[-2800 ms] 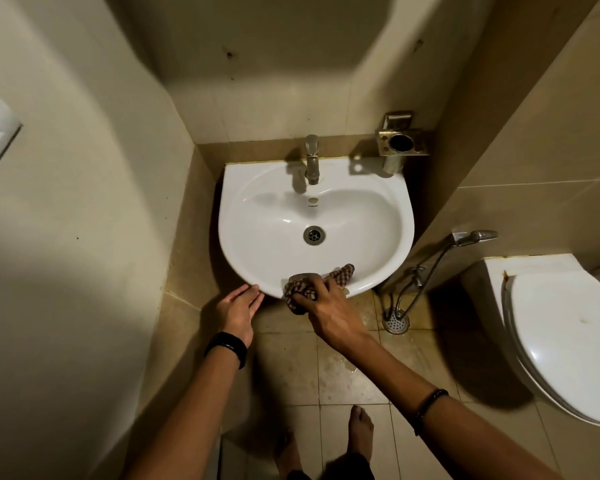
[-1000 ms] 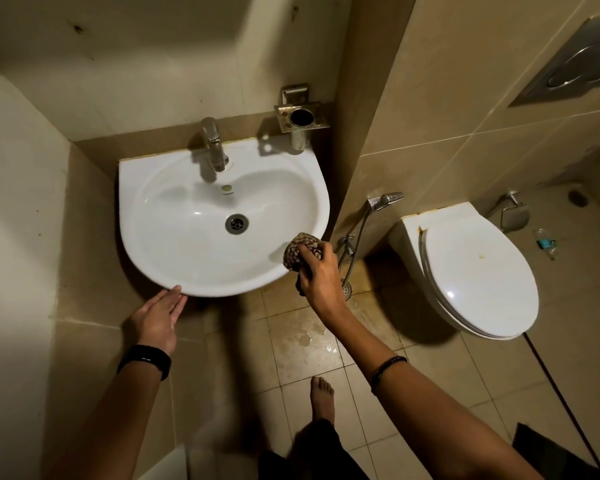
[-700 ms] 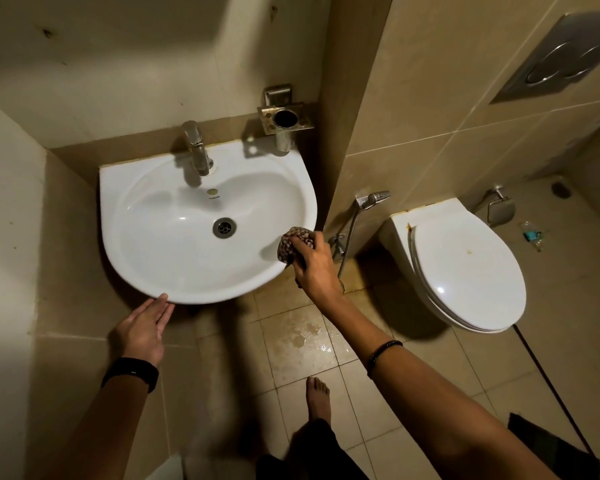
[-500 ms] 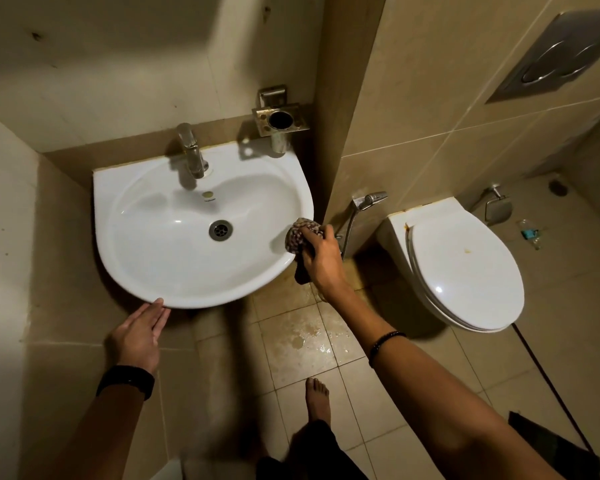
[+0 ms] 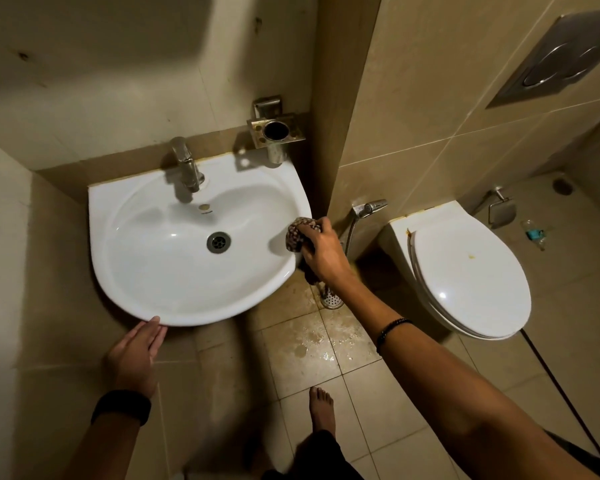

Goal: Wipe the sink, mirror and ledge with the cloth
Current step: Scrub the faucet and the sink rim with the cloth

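So the cloth has worked its way round from the front lip of the sink to the right-hand rim, a bit further back than half a second ago. The right hand has it bunched up tight, fingers curled over the top, pressing it on the rim, with a dark tail of fabric hanging below the palm. The left hand hasn't really budged: flat, fingers straight and together, tips touching the sink's front edge, holding nothing. The tap is at the back and the drain mid-bowl. A metal cup holder sits on the wall over the back right corner. A spray hose hangs between the sink and the toilet, which has its lid down. The floor tiles look wet near the sink.
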